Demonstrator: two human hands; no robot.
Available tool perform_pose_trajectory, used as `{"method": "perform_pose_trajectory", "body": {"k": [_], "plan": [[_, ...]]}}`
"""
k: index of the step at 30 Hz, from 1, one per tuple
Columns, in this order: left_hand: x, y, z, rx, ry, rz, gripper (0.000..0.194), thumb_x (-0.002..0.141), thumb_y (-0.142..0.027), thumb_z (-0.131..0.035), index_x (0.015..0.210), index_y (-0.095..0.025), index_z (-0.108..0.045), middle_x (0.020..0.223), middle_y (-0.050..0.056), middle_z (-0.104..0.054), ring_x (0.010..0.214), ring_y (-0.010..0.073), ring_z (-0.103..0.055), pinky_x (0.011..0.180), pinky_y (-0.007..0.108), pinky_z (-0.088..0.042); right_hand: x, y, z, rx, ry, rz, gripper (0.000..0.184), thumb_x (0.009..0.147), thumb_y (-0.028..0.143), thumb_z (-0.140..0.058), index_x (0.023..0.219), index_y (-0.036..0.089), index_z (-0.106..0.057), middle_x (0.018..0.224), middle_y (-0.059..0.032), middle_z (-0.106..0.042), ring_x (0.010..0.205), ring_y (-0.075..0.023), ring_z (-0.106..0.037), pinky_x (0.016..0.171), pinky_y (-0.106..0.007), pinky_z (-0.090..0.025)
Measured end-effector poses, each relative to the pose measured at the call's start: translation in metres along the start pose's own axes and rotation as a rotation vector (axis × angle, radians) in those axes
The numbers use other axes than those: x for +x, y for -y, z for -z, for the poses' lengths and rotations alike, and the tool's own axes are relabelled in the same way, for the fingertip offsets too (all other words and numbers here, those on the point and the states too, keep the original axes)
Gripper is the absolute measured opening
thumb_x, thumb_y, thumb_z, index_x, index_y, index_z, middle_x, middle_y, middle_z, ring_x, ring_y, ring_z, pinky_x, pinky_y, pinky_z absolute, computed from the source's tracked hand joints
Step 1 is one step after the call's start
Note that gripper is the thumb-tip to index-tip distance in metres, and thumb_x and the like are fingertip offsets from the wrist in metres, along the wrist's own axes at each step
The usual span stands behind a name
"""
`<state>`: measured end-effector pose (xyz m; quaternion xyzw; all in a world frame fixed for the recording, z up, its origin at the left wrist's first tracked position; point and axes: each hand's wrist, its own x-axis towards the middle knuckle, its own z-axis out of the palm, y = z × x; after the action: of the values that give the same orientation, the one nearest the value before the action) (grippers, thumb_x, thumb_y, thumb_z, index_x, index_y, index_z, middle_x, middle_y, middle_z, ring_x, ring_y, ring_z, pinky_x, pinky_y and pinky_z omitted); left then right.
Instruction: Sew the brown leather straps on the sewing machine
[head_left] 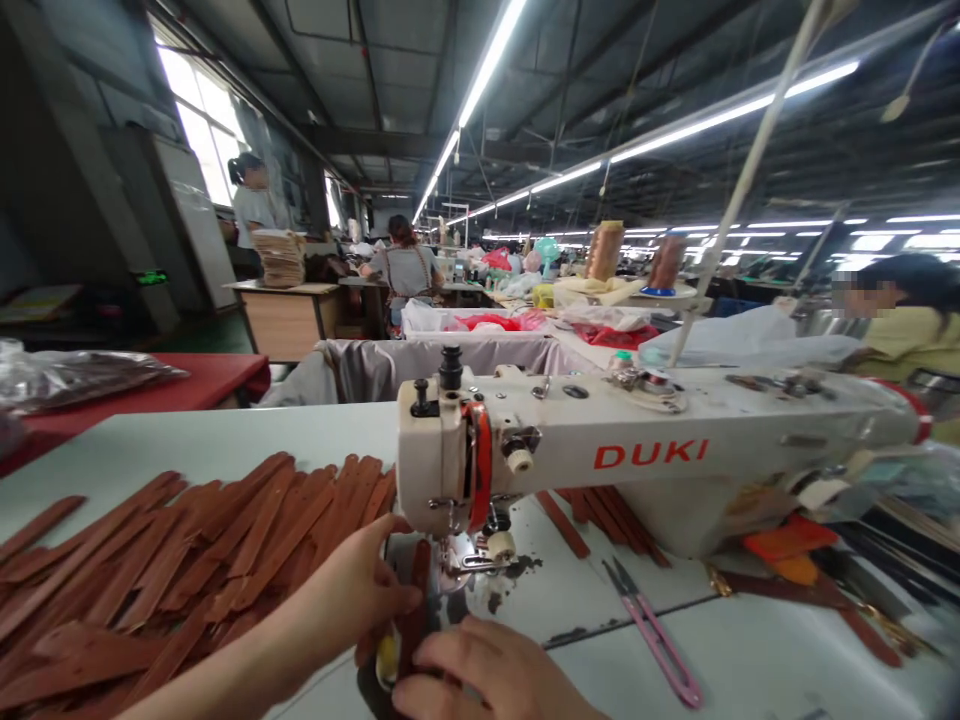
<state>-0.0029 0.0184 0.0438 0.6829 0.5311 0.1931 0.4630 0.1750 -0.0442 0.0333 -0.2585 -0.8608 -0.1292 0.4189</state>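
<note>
From here I read DUKI (pixel 651 453) in red capitals on the sewing machine (pixel 559 430), right of centre; the lit green sign (pixel 152 278), left, is too small to read.

The left hand (pixel 367 575) is showing bare, and the left forearm (pixel 259 660) is likewise showing uncovered, tapering smoothly toward the wrist. The right hand (pixel 499 670) is also showing bare, its rounded knuckles facing the camera. The lower edge of view is cutting off the right wrist.
</note>
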Motion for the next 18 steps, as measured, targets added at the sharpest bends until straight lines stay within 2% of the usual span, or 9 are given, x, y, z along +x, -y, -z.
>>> {"method": "perform_pose_trajectory", "body": {"k": [2,4,7,9,10,13,15,18], "plan": [[-0.004,0.003,-0.005,0.057,-0.023,0.013,0.050,0.074,-0.019,-0.051,0.123,-0.013,-0.040,0.049,-0.009,-0.053,0.036,0.0144,-0.049,0.033,0.021,-0.037,-0.003,0.000,-0.007,0.019,0.050,0.058,0.046,0.103,0.021,-0.028,0.073,0.020,-0.063,0.065,0.0025,-0.062,0.054,-0.0116,-0.051,0.046,-0.023,-0.042],[-0.009,0.004,-0.014,0.180,-0.104,-0.051,0.046,0.074,-0.016,-0.054,0.119,-0.014,-0.045,0.055,-0.005,-0.057,0.049,0.0177,-0.058,0.045,0.024,-0.043,-0.009,-0.005,-0.013,0.037,0.099,0.090,0.050,0.102,0.020,-0.025,0.069,0.018,-0.062,0.059,0.0011,-0.058,0.053,-0.0129,-0.050,0.047,-0.024,-0.041],[-0.017,0.006,-0.022,0.386,-0.216,-0.220,0.023,0.079,-0.015,-0.051,0.100,-0.017,-0.060,0.075,0.005,-0.064,0.075,0.0243,-0.063,0.070,0.035,-0.050,-0.019,-0.016,-0.015,0.064,0.147,0.075,0.050,0.102,0.019,-0.023,0.073,0.016,-0.064,0.060,-0.0008,-0.059,0.054,-0.0143,-0.050,0.048,-0.026,-0.042],[-0.023,0.010,-0.024,0.488,-0.227,-0.385,0.024,0.081,-0.014,-0.048,0.097,-0.019,-0.065,0.096,0.009,-0.068,0.090,0.0262,-0.063,0.083,0.041,-0.051,-0.023,-0.022,-0.014,0.073,0.179,0.061,0.048,0.101,0.019,-0.026,0.072,0.016,-0.064,0.060,-0.0011,-0.060,0.054,-0.0145,-0.050,0.049,-0.026,-0.042],[-0.025,0.014,-0.024,0.540,-0.229,-0.491,0.028,0.083,-0.013,-0.047,0.104,-0.020,-0.065,0.105,0.009,-0.068,0.097,0.0252,-0.064,0.088,0.039,-0.052,-0.024,-0.023,-0.013,0.075,0.195,0.057,0.047,0.101,0.019,-0.028,0.071,0.016,-0.063,0.061,-0.0011,-0.060,0.054,-0.0144,-0.050,0.050,-0.026,-0.042],[-0.027,0.026,-0.026,0.673,-0.269,-0.757,0.043,0.087,-0.010,-0.046,0.126,-0.025,-0.057,0.122,0.006,-0.067,0.109,0.0186,-0.065,0.095,0.025,-0.053,-0.026,-0.025,-0.014,0.058,0.203,0.041,0.045,0.099,0.016,-0.030,0.069,0.016,-0.063,0.061,-0.0013,-0.060,0.056,-0.0144,-0.051,0.049,-0.026,-0.043],[-0.026,0.033,-0.028,0.693,-0.289,-0.812,0.044,0.088,-0.010,-0.045,0.129,-0.025,-0.055,0.123,0.005,-0.067,0.111,0.0170,-0.065,0.096,0.022,-0.052,-0.027,-0.025,-0.016,0.035,0.162,0.039,0.043,0.098,0.014,-0.031,0.069,0.016,-0.063,0.060,-0.0007,-0.060,0.055,-0.0144,-0.050,0.047,-0.026,-0.042],[-0.023,0.040,-0.028,0.699,-0.302,-0.864,0.046,0.087,-0.008,-0.047,0.130,-0.022,-0.054,0.124,0.006,-0.067,0.114,0.0173,-0.064,0.097,0.022,-0.051,-0.029,-0.024,-0.018,0.014,0.111,0.056,0.044,0.099,0.014,-0.030,0.070,0.016,-0.063,0.058,0.0000,-0.059,0.052,-0.0139,-0.050,0.044,-0.026,-0.040]]}}
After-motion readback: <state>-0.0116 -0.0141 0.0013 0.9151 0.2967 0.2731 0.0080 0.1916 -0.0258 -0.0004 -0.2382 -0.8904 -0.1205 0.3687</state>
